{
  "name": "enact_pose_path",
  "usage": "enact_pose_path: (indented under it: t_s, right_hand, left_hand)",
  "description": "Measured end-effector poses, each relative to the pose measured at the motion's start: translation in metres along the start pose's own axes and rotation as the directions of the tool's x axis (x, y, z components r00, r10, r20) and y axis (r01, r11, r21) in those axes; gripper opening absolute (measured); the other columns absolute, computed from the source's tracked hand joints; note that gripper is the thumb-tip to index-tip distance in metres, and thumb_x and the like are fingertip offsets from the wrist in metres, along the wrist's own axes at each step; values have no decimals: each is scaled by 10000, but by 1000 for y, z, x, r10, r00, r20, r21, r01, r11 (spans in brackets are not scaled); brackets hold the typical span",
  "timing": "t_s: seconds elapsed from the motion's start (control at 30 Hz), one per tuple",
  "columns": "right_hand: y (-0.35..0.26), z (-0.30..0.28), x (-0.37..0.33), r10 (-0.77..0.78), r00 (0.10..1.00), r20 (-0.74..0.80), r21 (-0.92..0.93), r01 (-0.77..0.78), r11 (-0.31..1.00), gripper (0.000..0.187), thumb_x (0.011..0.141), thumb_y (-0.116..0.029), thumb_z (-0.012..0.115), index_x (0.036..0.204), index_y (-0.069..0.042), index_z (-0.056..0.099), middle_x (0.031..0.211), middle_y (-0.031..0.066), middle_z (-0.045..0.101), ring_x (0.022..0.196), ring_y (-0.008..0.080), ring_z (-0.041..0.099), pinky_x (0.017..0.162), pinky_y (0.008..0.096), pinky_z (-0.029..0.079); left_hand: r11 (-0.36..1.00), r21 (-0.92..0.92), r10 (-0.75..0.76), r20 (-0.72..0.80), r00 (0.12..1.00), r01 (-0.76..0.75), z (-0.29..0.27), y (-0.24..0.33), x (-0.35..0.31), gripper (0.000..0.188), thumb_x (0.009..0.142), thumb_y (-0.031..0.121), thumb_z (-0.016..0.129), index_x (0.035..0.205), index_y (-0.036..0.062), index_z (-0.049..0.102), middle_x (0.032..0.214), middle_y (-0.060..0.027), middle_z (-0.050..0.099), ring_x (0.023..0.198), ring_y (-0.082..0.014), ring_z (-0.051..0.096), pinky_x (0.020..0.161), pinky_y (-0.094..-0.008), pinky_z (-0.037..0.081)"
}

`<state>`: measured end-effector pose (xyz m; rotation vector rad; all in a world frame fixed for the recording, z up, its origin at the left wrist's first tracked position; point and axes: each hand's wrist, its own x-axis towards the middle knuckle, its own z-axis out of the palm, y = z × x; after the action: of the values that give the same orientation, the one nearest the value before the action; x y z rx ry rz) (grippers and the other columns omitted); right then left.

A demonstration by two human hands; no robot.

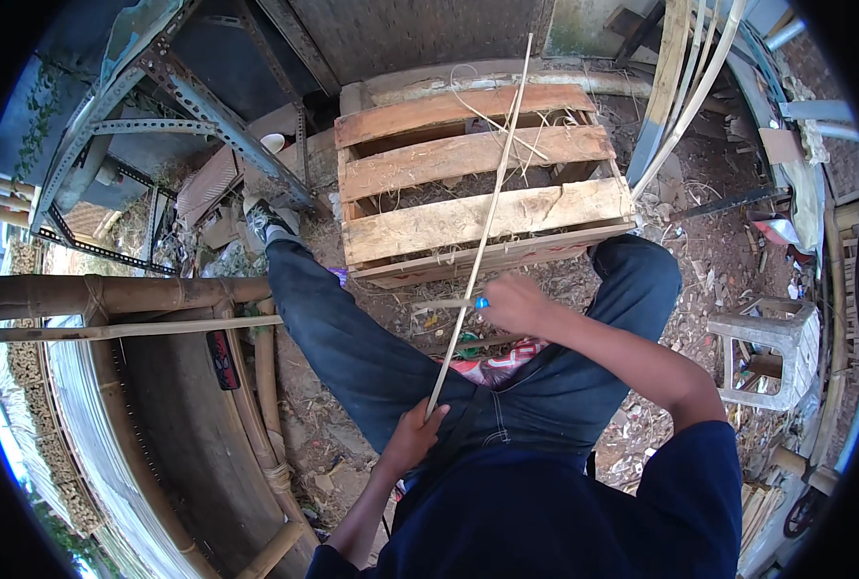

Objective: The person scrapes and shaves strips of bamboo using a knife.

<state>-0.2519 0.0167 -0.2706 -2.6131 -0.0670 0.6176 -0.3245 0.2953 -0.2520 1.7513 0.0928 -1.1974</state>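
Note:
A long, thin bamboo strip (495, 198) slants from my lap up across a wooden slatted crate (482, 159), its far end reaching past the crate. Near my lap, my left hand (415, 436) is closed round the strip's lower end. My right hand (518, 306) is wrapped round the blue handle of a knife (441, 305). The knife's narrow, dull blade points left and crosses the strip, apparently touching it. Thin curled shavings (535, 135) lie over the crate's slats.
Left of me stand a bamboo-framed bench (121, 294) and a perforated metal frame (188, 101). Bamboo poles (695, 92) lean at the back right. A worn plastic stool (767, 347) stands to my right. Chips and litter cover the ground.

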Motion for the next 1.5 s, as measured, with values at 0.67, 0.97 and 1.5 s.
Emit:
enact_pose_path:
  t_s: [0.67, 0.97, 1.5]
  right_hand:
    - [-3, -7, 13, 63, 962, -267, 93, -39, 995, 291, 783, -233, 585, 681, 32, 650, 694, 250, 621, 701, 400, 644, 670, 497, 510]
    - [36, -19, 28, 234, 916, -326, 106, -211, 972, 297, 817, -230, 577, 740, 41, 672, 705, 270, 624, 726, 426, 648, 689, 501, 517]
    - [12, -2, 19, 61, 965, -255, -98, -89, 991, 303, 794, -238, 578, 742, 47, 665, 728, 273, 632, 755, 436, 645, 712, 500, 518]
  left_hand:
    - [978, 195, 90, -77, 993, -74, -1, 21, 16, 302, 953, 298, 546, 895, 7, 489, 647, -209, 554, 530, -404, 485, 548, -434, 413]
    - [951, 220, 242, -88, 966, -218, 8, 19, 13, 298, 968, 271, 535, 835, 20, 445, 555, -28, 413, 474, -79, 384, 441, -300, 336]
    - [980, 194, 62, -48, 997, -51, 1, 3, -10, 323, 962, 301, 535, 878, -4, 472, 599, -128, 496, 522, -200, 500, 501, -361, 395]
